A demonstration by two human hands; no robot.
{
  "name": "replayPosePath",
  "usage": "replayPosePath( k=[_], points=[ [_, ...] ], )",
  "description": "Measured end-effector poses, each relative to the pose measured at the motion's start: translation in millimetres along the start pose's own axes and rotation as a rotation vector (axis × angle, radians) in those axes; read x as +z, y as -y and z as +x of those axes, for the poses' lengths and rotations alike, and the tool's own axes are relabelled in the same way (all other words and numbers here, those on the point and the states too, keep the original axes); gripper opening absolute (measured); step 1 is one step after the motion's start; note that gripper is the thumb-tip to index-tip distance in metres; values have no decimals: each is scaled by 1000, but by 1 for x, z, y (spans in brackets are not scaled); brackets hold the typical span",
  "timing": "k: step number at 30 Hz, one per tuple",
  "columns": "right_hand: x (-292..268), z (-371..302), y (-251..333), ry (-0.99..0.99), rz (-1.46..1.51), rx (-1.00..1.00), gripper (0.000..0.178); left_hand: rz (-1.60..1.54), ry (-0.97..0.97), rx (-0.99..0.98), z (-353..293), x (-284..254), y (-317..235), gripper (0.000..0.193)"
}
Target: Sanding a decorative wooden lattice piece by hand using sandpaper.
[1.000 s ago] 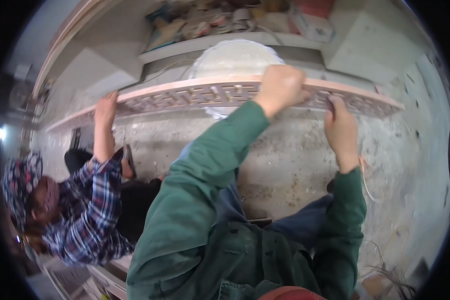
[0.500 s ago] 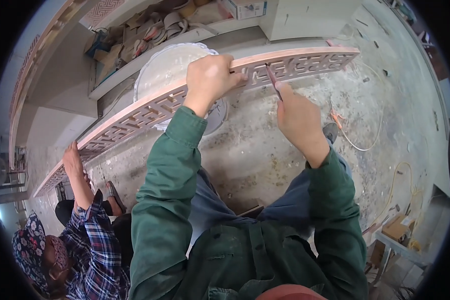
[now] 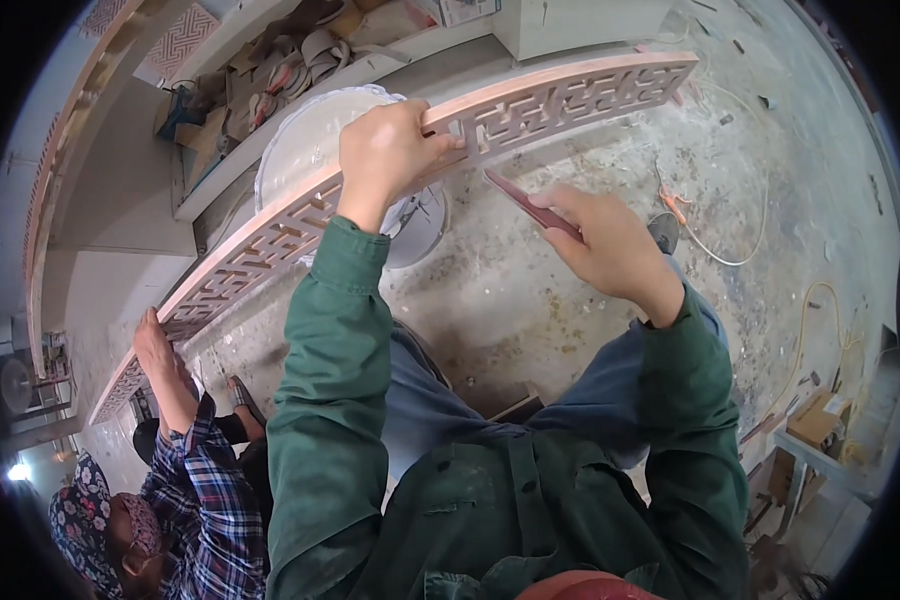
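Over white round container (image 3: 295,140), fretwork panel (image 3: 471,140) slanted, left hand (image 3: 382,150) wrapped round its top edge, co-worker's hand (image 3: 155,345) at far-left end. Right hand (image 3: 610,240), half closed, pinched reddish-brown strip (image 3: 522,200), just drawn back from panel to hang apart below: contact broken, work apparently paused.

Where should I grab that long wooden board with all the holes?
Best take the board by its plain upper edge, probably from above, fingers over the top, thumb on the patterned face, much like the left hand. That edge is a narrow, unbroken strip; below, cut-outs leave only thin bars.
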State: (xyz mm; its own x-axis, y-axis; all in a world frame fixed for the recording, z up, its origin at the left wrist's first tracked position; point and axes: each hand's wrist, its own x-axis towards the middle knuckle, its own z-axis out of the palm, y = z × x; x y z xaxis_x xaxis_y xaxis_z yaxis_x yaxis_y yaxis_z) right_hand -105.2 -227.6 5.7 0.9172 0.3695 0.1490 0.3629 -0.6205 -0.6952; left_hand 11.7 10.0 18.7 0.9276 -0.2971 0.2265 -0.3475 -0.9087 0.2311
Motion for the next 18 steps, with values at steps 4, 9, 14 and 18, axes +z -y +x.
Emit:
replayPosePath(
  k=[4, 9, 14, 18],
  points=[
    [3, 3, 21, -3, -11, 63, 34, -114, 81, -13, -2, 0, 17, 35],
    [16, 12, 20, -138, -1, 25, 30, -143, 168, -50, -3, -3, 13, 30],
    [22, 23, 25, -167, -47, 63, 31, -151, 241, -142, -2, -9, 11, 32],
    [24, 25, 32, -219, -45, 46, 32, -80, 119, -49, -5, -2, 15, 32]
  ],
)
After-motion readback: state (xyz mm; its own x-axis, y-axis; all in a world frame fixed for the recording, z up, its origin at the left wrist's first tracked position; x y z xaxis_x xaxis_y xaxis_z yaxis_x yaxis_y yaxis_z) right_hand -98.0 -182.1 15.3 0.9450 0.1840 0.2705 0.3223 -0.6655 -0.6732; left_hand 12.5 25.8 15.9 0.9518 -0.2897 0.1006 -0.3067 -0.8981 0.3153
